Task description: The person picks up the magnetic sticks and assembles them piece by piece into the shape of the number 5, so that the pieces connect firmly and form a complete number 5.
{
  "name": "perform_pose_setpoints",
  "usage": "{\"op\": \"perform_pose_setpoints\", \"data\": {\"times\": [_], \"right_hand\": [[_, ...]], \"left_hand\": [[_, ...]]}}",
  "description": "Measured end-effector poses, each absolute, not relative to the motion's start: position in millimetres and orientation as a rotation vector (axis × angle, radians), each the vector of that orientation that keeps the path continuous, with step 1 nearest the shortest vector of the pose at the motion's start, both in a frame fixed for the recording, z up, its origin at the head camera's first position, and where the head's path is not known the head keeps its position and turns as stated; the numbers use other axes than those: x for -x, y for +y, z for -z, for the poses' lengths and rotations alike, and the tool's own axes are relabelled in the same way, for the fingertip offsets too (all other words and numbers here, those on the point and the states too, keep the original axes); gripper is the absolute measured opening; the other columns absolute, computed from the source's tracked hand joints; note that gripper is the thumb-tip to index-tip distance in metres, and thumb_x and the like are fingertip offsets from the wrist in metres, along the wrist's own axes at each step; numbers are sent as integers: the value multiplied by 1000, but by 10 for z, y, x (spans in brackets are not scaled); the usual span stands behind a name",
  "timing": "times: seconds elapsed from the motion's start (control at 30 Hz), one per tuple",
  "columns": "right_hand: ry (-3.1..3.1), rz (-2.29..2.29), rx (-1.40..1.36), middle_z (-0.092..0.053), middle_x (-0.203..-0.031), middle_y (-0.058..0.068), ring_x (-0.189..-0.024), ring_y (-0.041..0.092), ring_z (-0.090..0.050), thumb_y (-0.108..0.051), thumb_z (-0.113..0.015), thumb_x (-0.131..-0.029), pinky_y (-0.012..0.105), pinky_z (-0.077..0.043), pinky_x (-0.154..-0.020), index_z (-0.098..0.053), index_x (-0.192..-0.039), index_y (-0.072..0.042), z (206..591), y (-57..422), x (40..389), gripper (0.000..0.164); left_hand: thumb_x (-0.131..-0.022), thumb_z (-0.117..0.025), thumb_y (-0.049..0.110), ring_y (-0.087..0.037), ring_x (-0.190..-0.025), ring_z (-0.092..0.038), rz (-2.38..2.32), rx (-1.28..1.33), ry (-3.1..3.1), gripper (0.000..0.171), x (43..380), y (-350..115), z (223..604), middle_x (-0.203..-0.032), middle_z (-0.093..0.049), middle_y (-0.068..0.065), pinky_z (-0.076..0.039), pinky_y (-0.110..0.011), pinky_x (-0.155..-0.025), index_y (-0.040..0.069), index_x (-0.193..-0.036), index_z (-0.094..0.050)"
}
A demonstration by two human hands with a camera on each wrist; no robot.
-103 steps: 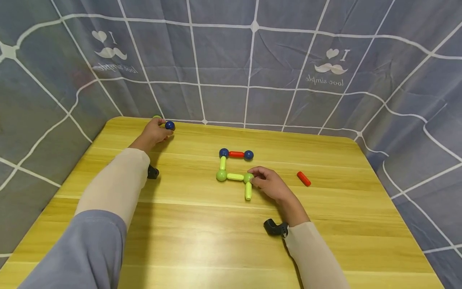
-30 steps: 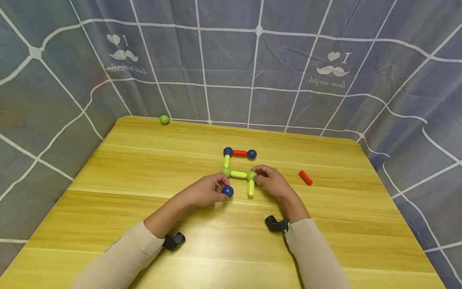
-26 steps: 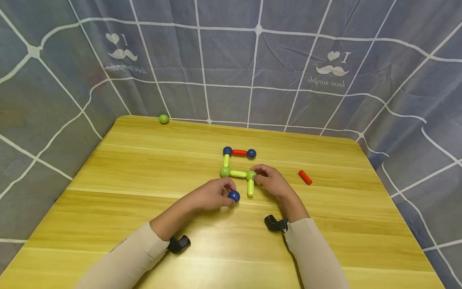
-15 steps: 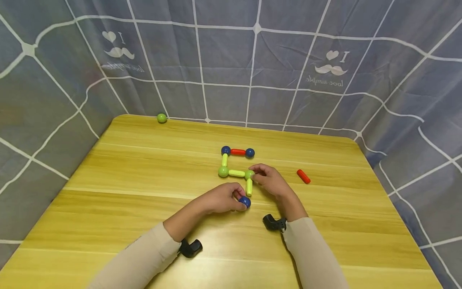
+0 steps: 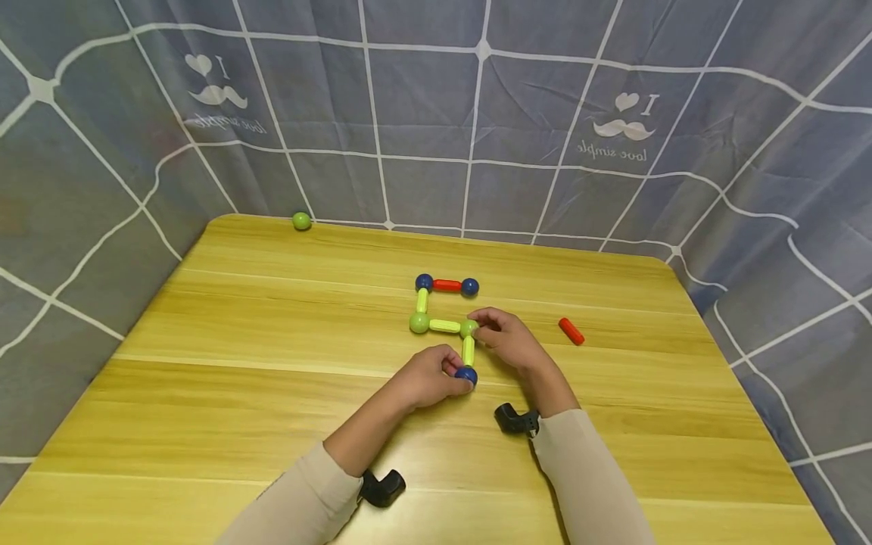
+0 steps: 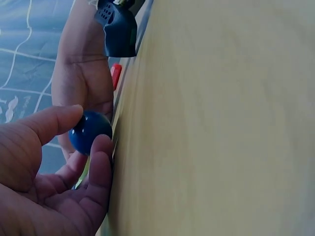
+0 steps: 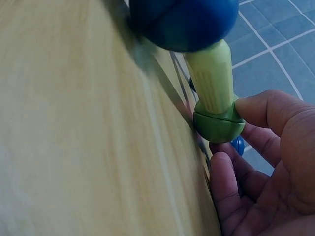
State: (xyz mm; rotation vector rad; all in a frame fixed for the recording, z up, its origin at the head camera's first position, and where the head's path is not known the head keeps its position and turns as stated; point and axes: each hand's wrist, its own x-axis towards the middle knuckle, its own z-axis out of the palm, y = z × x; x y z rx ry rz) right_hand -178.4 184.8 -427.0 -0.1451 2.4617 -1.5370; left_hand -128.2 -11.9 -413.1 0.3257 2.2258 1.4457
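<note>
My left hand (image 5: 432,376) pinches a blue ball (image 5: 466,376) between thumb and fingers, right at the near end of an upright yellow-green rod (image 5: 468,351). In the right wrist view the blue ball (image 7: 184,22) meets that rod's end. My right hand (image 5: 511,342) pinches the green ball (image 5: 468,328) at the rod's far end. From there another yellow-green rod (image 5: 445,326) runs left to a second green ball (image 5: 418,322). A third rod (image 5: 422,300) leads up to a blue ball (image 5: 424,282), joined by a red rod (image 5: 446,285) to another blue ball (image 5: 470,287).
A loose red rod (image 5: 571,331) lies right of my right hand on the wooden table (image 5: 272,363). One green ball (image 5: 301,221) rests at the back left edge. A grey curtain with white lines (image 5: 422,98) hangs behind. Each wrist wears a black camera (image 5: 383,488).
My left hand has brought the blue ball from the back left edge across to the near end of the yellow-green rod. The right hand has stayed on the green ball.
</note>
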Motion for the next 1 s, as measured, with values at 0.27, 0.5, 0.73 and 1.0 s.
{"op": "perform_pose_setpoints", "data": {"times": [0.27, 0.5, 0.73, 1.0], "right_hand": [[2460, 1546, 149, -60, -106, 9, -88, 21, -50, -6, -59, -97, 31, -42, -74, -64, -123, -3, 4281, 1842, 1787, 27], [2454, 1559, 142, -60, -107, 9, -89, 21, -50, -6, -59, -97, 31, -43, -75, -64, -123, -3, 4295, 1850, 1792, 27], [2453, 1554, 157, -61, -108, 10, -90, 21, -51, -6, -59, -97, 31, -43, -76, -64, -123, -3, 4282, 1853, 1791, 27], [2473, 1534, 161, -60, -107, 9, -91, 22, -51, -7, -59, -97, 31, -44, -77, -64, -123, -3, 4292, 1866, 1778, 26]], "left_hand": [[-82, -81, 19, -20, -83, -57, -1471, -240, 2251, 30, 1225, -126, 4138, -91, -62, -5, -47, -32, -73, 4, -101, -63], [-83, -81, 21, -19, -81, -56, -1482, -238, 2282, 34, 1203, -87, 4169, -89, -60, -4, -46, -31, -69, 3, -105, -62], [-83, -80, 22, -19, -80, -56, -1456, -235, 2326, 33, 1182, -77, 4157, -88, -61, -3, -46, -32, -69, 4, -105, -63], [-83, -80, 21, -19, -82, -57, -1468, -236, 2302, 33, 1182, -94, 4158, -90, -61, -4, -46, -31, -70, 4, -106, -64]]}}
